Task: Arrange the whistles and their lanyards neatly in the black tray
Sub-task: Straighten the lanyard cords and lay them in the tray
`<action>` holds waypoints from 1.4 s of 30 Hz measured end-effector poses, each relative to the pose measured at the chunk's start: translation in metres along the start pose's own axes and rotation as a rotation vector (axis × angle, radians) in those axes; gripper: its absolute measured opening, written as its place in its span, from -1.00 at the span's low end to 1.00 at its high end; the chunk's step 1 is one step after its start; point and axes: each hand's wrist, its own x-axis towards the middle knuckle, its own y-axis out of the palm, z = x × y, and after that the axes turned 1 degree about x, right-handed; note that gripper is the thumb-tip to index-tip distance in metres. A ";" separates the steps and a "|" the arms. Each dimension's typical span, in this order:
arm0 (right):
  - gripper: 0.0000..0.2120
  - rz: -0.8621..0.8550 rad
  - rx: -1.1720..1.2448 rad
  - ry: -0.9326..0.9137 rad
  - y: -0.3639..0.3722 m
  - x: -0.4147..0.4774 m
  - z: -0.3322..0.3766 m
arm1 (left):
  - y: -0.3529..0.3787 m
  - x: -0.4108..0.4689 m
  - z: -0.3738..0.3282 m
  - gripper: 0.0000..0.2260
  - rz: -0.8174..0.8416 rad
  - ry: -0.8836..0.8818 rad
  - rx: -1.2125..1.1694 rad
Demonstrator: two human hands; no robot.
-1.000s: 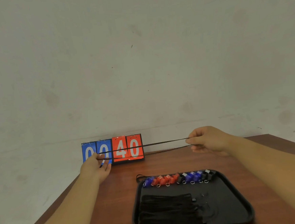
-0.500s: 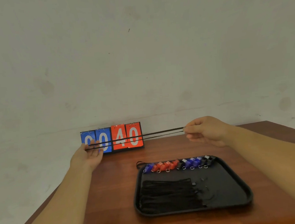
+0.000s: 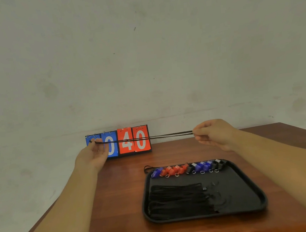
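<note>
A black lanyard (image 3: 161, 136) is stretched taut and level in the air above the table's far part. My left hand (image 3: 94, 153) holds its left end over the fingers, and my right hand (image 3: 212, 134) pinches its right end. Below them sits the black tray (image 3: 245, 187). Along the tray's far edge runs a row of blue, red and black whistles (image 3: 185, 168) with metal rings. Several folded black lanyards (image 3: 179, 199) lie side by side in the tray's near left part. One cord loop (image 3: 147, 168) sticks out over the tray's far left corner.
A flip scoreboard (image 3: 125, 141) with blue and red cards reading 0, 0, 4, 0 stands against the wall (image 3: 144, 61) at the table's back. The brown wooden table (image 3: 118, 201) narrows toward the left edge, which drops off near my left forearm.
The lanyard has stayed taut between both hands while the view tilted and the hands rose a little relative to the scoreboard. The cord now shows as two close strands.
</note>
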 end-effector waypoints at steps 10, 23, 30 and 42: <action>-0.97 0.084 -0.549 -0.161 0.005 -0.018 0.010 | 0.021 -0.006 0.020 -0.96 -0.035 0.129 0.555; -0.71 0.276 -0.734 -0.384 0.035 -0.050 0.048 | 0.078 -0.101 0.073 -0.96 0.507 0.269 1.227; -0.66 0.368 -0.665 -0.449 0.036 -0.064 0.069 | 0.091 -0.121 0.079 -0.83 0.757 0.373 1.497; -0.84 0.396 -0.659 -0.507 0.033 -0.072 0.073 | 0.098 -0.131 0.084 -0.74 0.794 0.457 1.589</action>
